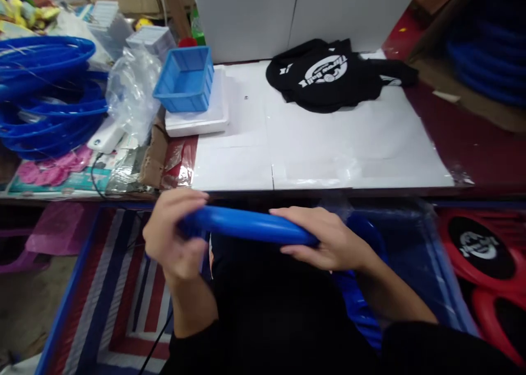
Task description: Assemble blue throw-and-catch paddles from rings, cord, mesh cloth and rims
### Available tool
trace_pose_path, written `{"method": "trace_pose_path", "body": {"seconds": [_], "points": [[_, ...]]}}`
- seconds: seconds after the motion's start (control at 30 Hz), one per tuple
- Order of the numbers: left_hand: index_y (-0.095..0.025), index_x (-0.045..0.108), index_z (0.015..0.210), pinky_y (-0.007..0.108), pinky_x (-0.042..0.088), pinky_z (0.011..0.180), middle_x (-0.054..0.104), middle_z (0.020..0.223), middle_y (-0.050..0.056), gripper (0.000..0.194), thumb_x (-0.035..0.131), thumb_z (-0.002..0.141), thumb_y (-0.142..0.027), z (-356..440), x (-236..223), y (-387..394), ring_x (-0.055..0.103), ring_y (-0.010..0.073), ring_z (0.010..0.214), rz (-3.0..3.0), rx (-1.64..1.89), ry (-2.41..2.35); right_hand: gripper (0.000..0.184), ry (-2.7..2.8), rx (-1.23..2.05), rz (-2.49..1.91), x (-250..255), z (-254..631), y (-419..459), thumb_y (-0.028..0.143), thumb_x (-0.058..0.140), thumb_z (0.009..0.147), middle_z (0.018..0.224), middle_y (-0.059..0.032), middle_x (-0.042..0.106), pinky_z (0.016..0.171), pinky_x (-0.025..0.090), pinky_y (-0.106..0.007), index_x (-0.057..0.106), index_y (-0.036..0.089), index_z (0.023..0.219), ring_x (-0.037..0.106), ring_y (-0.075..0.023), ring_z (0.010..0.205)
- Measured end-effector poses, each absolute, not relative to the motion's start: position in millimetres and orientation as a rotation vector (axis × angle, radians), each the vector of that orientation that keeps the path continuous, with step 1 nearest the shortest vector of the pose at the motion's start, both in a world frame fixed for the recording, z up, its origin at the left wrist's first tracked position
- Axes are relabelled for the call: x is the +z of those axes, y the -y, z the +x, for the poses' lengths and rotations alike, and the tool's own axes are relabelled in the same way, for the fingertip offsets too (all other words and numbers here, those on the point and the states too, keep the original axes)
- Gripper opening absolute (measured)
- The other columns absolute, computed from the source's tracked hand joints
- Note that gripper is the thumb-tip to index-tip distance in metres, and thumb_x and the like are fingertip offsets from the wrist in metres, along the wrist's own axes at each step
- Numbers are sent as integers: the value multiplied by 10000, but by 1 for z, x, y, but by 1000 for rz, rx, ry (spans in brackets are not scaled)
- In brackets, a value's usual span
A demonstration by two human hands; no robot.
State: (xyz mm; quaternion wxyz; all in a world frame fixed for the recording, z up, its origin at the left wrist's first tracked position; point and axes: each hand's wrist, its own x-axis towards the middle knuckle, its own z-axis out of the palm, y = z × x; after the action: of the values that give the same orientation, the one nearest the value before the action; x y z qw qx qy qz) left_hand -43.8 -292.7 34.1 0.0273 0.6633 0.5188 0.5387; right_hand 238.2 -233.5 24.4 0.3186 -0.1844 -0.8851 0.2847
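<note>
Edgewise, you grip a glossy blue plastic ring (pixel 250 224) at six o'clock of the paper-covered worktable (pixel 353 150), left hand (pixel 175 235) curled around its nine, right hand (pixel 324 237) pinching its three; likely light, stiff, slick, favoring opposite-rim holds.

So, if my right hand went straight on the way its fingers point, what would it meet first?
Past the blue piece in its grip, probably your left hand, though depth is unclear and it might just miss.
</note>
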Motion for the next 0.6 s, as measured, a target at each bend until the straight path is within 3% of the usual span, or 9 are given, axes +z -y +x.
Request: {"method": "trace_pose_path", "body": {"seconds": [0.07, 0.13, 0.23, 0.3, 0.43, 0.53, 0.6], "points": [[-213, 701, 1225, 417, 607, 840, 762, 1049, 82, 436, 755, 933, -532, -20, 58, 300, 737, 271, 968, 2440, 1383, -1326, 419, 2434, 780, -399, 34, 233, 227, 419, 602, 1064, 1128, -120, 786, 807, 616, -308, 583, 173, 1403, 773, -216, 967], [-161, 639, 1365, 406, 616, 868, 775, 1166, 125, 503, 772, 953, -417, -5, 74, 298, 752, 273, 1020, 2588, 930, -1238, 382, 2501, 751, -385, 38, 229, 225, 450, 574, 1073, 1017, -115, 774, 729, 594, -316, 615, 143, 1297, 748, -216, 869], [-126, 526, 1504, 393, 634, 880, 767, 1263, 158, 606, 692, 1014, -441, -3, 77, 288, 768, 269, 1075, 2555, 691, -1163, 387, 2547, 700, -399, 39, 230, 225, 449, 570, 1072, 970, -116, 758, 704, 579, -333, 605, 122, 1275, 724, -227, 824], [-143, 541, 1494, 365, 641, 890, 783, 1239, 140, 572, 688, 1019, -428, -10, 70, 284, 777, 245, 1072, 2514, 729, -1099, 390, 2562, 775, -399, 39, 235, 223, 417, 618, 1049, 1028, -121, 762, 733, 591, -336, 587, 126, 1308, 731, -228, 855], [-196, 711, 1313, 329, 651, 826, 820, 1127, 104, 435, 820, 924, -356, -30, 47, 286, 799, 225, 934, 2441, 1091, -1142, 433, 2482, 916, -511, 38, 254, 211, 379, 704, 996, 1197, -130, 758, 898, 615, -371, 586, 168, 1356, 750, -249, 1036], [-228, 754, 1289, 357, 657, 736, 832, 1056, 95, 459, 858, 875, -396, -40, 31, 288, 802, 255, 854, 2332, 1413, -1150, 404, 2416, 869, -523, 33, 269, 201, 376, 703, 1003, 1161, -106, 773, 918, 617, -369, 613, 202, 1357, 754, -238, 1040], [-236, 755, 1291, 379, 659, 735, 830, 1037, 92, 424, 822, 902, -393, -43, 25, 286, 799, 269, 872, 2260, 1440, -1122, 400, 2407, 831, -469, 29, 273, 198, 385, 681, 1021, 1145, -105, 782, 916, 620, -369, 616, 207, 1374, 758, -231, 1037]]}}
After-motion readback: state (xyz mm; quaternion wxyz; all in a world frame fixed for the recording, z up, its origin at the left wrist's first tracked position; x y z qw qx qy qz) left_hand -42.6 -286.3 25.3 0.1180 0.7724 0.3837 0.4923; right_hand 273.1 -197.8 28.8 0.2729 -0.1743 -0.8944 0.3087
